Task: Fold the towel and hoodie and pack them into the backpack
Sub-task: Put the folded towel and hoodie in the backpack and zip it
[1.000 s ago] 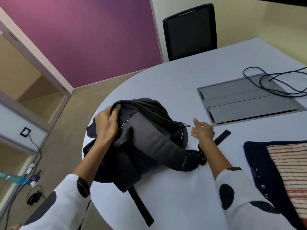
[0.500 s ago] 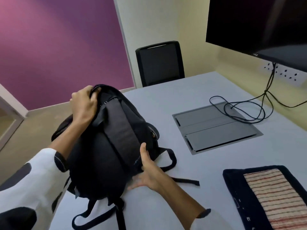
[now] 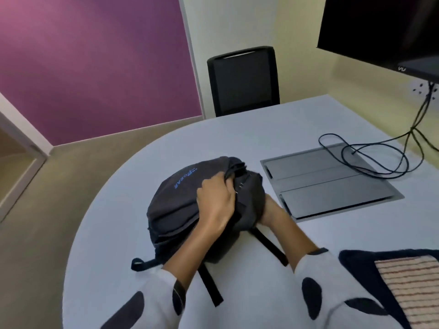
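Observation:
A dark grey backpack [image 3: 180, 205] with blue lettering lies front side up on the pale table [image 3: 237, 143]. My left hand [image 3: 216, 203] grips the fabric by the zip at its top. My right hand [image 3: 270, 212] is tucked against the backpack's right side, its fingers hidden behind the fabric. At the lower right lies a folded navy hoodie [image 3: 356, 269], and a striped towel [image 3: 413, 288] rests folded on top of it.
A grey cable hatch [image 3: 332, 186] is set into the table right of the backpack, with black cables [image 3: 380, 157] looped over it. A black chair [image 3: 242, 79] stands at the far edge. A dark screen [image 3: 380, 32] hangs at the upper right.
The backpack was stood up, turned over and laid down with its lettered front up. My left hand kept its grip near the top; my right hand moved to the backpack's right side.

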Demonstrator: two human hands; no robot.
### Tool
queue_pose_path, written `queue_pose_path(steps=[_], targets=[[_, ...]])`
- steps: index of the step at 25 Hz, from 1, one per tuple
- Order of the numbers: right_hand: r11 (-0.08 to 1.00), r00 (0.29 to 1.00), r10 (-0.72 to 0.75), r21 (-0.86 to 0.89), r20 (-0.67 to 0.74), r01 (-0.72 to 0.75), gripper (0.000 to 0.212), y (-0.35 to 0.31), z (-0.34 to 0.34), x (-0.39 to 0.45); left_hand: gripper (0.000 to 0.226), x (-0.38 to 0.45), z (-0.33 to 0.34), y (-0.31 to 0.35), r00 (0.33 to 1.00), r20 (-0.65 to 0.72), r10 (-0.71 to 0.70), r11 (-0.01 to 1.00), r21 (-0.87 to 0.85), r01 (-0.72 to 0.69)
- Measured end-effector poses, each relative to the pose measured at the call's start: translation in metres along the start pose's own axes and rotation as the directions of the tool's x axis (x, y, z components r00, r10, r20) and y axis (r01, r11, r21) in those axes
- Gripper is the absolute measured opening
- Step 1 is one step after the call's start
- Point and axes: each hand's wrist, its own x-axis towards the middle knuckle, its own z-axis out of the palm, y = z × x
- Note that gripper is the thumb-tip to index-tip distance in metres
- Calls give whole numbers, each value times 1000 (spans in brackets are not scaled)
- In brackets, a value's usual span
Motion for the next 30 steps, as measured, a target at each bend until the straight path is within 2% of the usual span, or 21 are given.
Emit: queue_pose_path(steps=[2,4,6,7,8,9,10,12,13,14,16,17,19,22,24,27,28,30], targets=[[992,994,30,-120,-105,-43,55,-15,-44,-13,33,-10,16,3,991,131,30,999,21,-33],[942,987,-51,-336,-154,-3,70,-27,-73,-30,40,-20,17,-1,956,267,118,992,-81,-99],[872,977,-208,-460,-40,166,74,-31,-73,-55,44,-33,8,-16,902,332,276,949,-241,-202],[817,962,-270,-518,44,254,76,-28,-65,-63,44,-35,5,-31,890,279,361,925,-232,-302],[729,935,-332,-595,121,337,78,-21,-56,-73,46,-37,2,-46,872,215,440,897,-142,-418],[597,901,-388,-691,194,406,82,-13,-48,-79,55,-35,-3,-65,847,190,497,863,-6,-505],[417,866,-427,-793,260,444,88,-7,-40,-83,67,-32,-7,-83,839,214,501,841,108,-530],[1,793,-478,-903,377,430,96,0,-27,-93,79,-28,-13,-109,874,298,383,857,240,-457],[-195,738,-495,-886,459,420,95,4,-20,-101,73,-27,-16,-118,893,312,325,872,267,-411],[-347,678,-486,-834,551,429,93,8,-15,-107,61,-27,-18,-122,908,292,299,886,268,-378],[-501,609,-403,-722,683,478,88,22,-6,-118,38,-26,-22,-118,938,140,317,921,191,-340],[-530,614,-357,-694,704,487,87,33,-6,-120,32,-23,-28,-112,953,28,303,946,115,-304],[-530,678,-299,-708,671,467,84,58,-21,-122,29,-7,-45,-99,974,-130,186,981,-30,-191],[-587,785,-155,-695,600,415,81,100,-70,-127,36,33,-78,-104,978,-209,-5,998,-69,-9],[-610,920,-17,-733,392,301,81,120,-96,-134,39,56,-93,-115,978,-197,-65,993,-112,43],[-647,946,39,-713,322,270,87,130,-98,-131,38,59,-93,-117,994,-111,-23,990,-139,7],[-633,918,-8,-713,395,302,92,128,-93,-128,40,52,-89,-113,996,-83,10,988,-156,-23],[-456,933,-88,-847,349,273,99,114,-72,-131,41,34,-80,-105,996,-58,69,980,-185,-78]])
